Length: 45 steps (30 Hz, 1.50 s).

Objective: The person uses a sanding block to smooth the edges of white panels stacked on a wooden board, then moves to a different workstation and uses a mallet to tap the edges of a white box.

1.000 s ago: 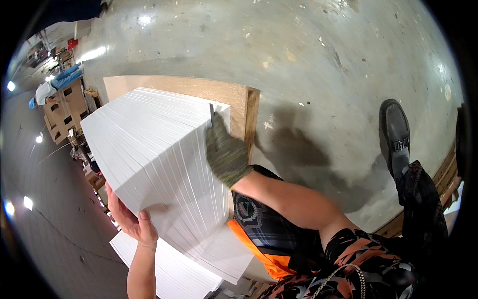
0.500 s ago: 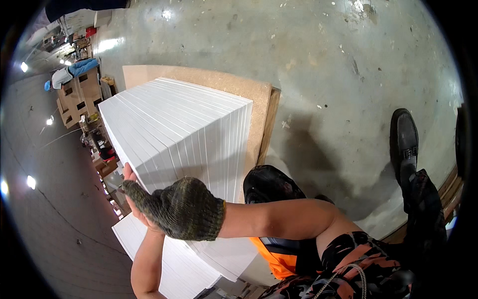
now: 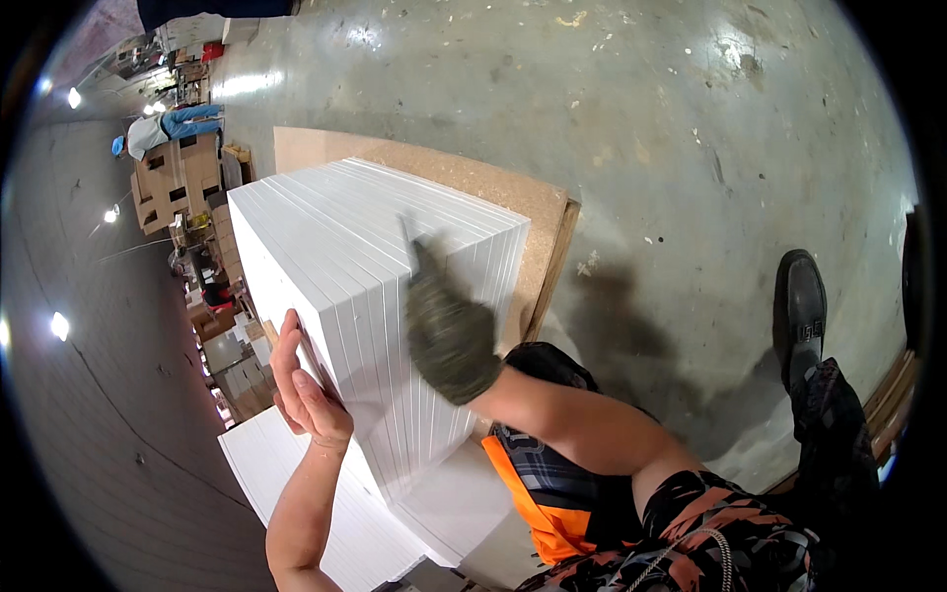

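Note:
A tall stack of white panels (image 3: 370, 227) stands on a brown board, its many edges showing as fine parallel lines. My bare left hand (image 3: 314, 390) is at the stack's left side, near its front corner, fingers stretched and the thumb apart. My right hand (image 3: 452, 335), in a dark green knitted glove, is in front of the lined edges near the top corner. It is smeared by motion. A thin, pointed greyish thing (image 3: 406, 235) juts from its fingertips, too blurred to name. The fingers look closed around it.
More white panels (image 3: 286, 483) lie lower down beside the stack. The brown board (image 3: 541, 237) sticks out past the stack on the right. An orange and black cloth item (image 3: 528, 493) is by my legs. Far left, a person (image 3: 163, 128) is beside brown cardboard (image 3: 163, 187).
My gloved right hand has moved up and right, away from my left hand, to the lined edges of the stack. My left hand now shows fully at the stack's left side.

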Each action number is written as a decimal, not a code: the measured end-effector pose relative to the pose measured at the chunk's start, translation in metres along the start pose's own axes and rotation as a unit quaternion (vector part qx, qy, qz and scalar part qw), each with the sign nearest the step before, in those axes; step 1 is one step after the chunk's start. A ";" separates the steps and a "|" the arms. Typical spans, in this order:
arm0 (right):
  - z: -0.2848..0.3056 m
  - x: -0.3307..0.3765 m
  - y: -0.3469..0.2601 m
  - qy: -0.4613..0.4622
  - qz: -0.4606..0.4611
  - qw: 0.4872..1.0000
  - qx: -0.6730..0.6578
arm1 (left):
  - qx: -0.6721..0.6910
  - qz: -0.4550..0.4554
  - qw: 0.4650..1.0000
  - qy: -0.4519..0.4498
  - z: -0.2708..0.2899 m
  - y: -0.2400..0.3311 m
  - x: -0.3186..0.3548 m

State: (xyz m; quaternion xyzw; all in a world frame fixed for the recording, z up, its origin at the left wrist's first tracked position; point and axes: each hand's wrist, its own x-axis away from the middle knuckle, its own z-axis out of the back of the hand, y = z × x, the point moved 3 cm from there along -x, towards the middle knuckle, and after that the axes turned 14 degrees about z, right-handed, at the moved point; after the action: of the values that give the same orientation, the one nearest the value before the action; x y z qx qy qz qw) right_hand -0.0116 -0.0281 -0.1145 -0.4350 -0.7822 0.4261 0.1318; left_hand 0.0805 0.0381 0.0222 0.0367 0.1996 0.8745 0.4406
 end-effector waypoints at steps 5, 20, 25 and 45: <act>-0.035 -0.009 -0.040 0.006 0.241 0.961 0.137 | -0.047 0.017 0.999 0.001 0.004 -0.014 0.005; -0.066 -0.007 -0.054 -0.174 0.231 0.948 0.132 | 0.195 0.059 0.977 0.056 0.011 -0.019 0.006; -0.055 -0.003 -0.046 -0.246 0.277 0.889 0.270 | 0.200 0.087 0.974 0.057 0.012 -0.027 0.006; 0.000 -0.052 -0.024 0.087 0.294 0.942 0.141 | 0.141 0.081 0.983 0.089 0.015 -0.015 0.008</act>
State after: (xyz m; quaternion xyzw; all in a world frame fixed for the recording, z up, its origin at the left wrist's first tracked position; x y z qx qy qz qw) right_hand 0.0055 -0.0754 -0.0875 -0.6577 -0.5373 0.5122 0.1281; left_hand 0.0902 0.0574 0.0290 0.0361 0.3554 0.8703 0.3391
